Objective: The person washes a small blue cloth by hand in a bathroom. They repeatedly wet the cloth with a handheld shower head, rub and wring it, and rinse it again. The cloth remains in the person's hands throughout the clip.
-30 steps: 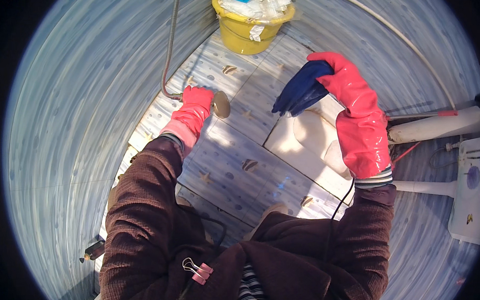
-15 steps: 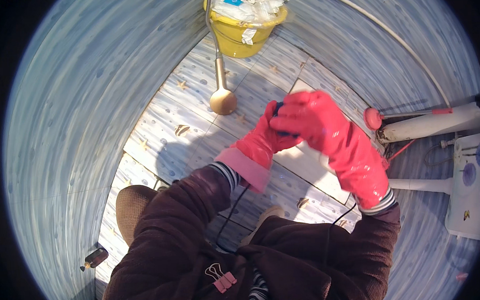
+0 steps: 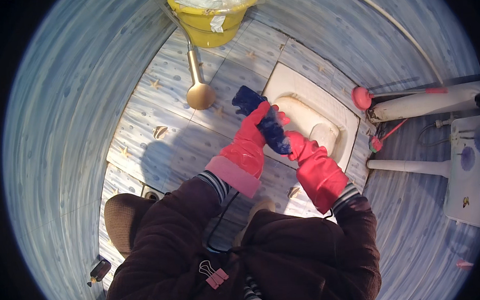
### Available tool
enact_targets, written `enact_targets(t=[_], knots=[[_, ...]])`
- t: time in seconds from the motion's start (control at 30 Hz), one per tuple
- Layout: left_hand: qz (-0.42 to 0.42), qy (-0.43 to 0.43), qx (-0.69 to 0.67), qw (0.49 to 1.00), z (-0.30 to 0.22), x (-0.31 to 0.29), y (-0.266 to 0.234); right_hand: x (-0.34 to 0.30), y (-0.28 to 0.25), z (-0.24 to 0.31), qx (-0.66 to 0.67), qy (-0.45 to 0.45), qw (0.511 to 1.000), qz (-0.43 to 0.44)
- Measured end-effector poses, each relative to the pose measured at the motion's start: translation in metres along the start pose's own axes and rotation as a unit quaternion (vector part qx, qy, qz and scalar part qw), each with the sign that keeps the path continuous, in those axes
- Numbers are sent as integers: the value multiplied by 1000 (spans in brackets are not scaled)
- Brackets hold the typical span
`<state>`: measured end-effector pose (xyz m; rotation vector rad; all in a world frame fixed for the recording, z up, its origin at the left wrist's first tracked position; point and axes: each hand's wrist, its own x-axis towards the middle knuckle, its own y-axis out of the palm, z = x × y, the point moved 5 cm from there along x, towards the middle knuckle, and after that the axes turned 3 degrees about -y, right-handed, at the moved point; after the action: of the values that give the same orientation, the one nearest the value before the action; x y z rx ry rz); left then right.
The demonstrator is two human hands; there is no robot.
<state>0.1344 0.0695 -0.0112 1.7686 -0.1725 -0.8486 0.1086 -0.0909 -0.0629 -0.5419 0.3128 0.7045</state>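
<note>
Both my hands wear long red rubber gloves. My left hand (image 3: 253, 131) is wrapped round the middle of a dark blue cloth (image 3: 248, 100), which looks wet and has whitish patches like suds. The cloth's upper end hangs loose past the fingers. At its lower end, my right hand (image 3: 310, 161) pinches the fabric, thumb and fingers together. The cloth is stretched slantwise between the two hands, above the tiled floor and at the near left side of a white squat toilet (image 3: 288, 86) set in the floor.
A gold shower head (image 3: 200, 96) hangs on its hose to the left. Beyond it stands a yellow bucket (image 3: 209, 32) full of white waste. At the right are a red plunger (image 3: 361, 98), white pipes (image 3: 410, 167) and a white cistern (image 3: 466, 187). A dark bottle (image 3: 100, 270) lies lower left.
My hands were bunched together over the cloth, almost hiding it. Now they are apart, the right one lower, and the cloth is drawn out between them. The view has shifted, uncovering the squat toilet.
</note>
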Motion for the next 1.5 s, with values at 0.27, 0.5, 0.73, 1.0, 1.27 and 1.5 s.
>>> enact_targets(t=[0.27, 0.5, 0.73, 1.0, 1.27, 1.5], knots=[[-87, 25, -18, 996, -8, 7, -16, -4, -9, 3, 43, -188, 977, -86], [-131, 84, -150, 976, -32, 0, 7, -68, -7, 146, -305, -191, 815, -454], [-73, 7, -127, 989, 6, 1, 3, -34, -26, 151, -335, -228, 799, -445], [-179, 152, 94, 967, -9, -7, -12, -6, -5, 67, -59, 92, 960, -259], [-78, -14, 192, 978, -7, -7, 0, -2, 27, 60, 276, 203, 939, -20], [-4, -71, 174, 982, -8, -4, 18, -14, 35, 84, 70, -371, 926, 1]])
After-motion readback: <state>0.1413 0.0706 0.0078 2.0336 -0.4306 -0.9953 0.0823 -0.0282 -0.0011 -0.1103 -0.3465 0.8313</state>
